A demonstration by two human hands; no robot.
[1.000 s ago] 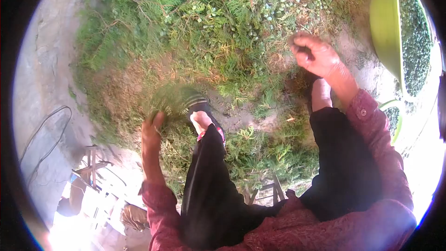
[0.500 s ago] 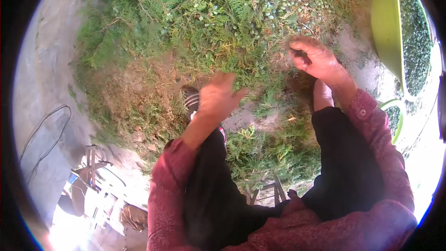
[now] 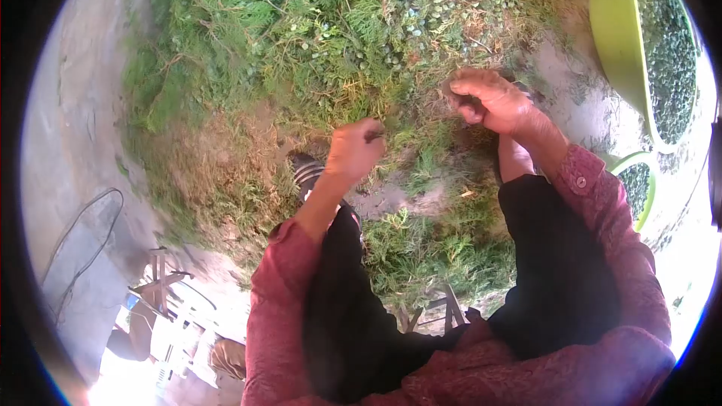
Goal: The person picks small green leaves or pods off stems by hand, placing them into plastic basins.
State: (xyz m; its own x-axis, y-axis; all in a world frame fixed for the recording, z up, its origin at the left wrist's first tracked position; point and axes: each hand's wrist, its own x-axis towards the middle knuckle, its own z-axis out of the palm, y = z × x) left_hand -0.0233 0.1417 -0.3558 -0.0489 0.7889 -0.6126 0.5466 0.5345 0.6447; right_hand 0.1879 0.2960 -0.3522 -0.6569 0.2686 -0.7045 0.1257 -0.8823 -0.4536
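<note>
My left hand (image 3: 353,152) is closed in a loose fist above the cut green sprigs, with a dark spot showing between thumb and fingers. My right hand (image 3: 492,101) is curled, thumb and fingertips drawn together near my bare foot; what either hand holds I cannot make out. Beneath and beyond both hands spreads a heap of conifer branches (image 3: 301,45) with scaly leaves and small bluish-green cones. Shorter clippings (image 3: 429,248) lie on the ground between my legs.
A large lime-green basin (image 3: 618,26) full of small green pieces stands at the right. Below it is a smaller green-rimmed container (image 3: 645,188) with similar contents. A black cable (image 3: 83,218) lies on the concrete at left, near a wooden stool (image 3: 159,282).
My left hand has gone from spread fingers to a closed fist. My right hand has moved slightly left and stays curled. The whole view has shifted a little.
</note>
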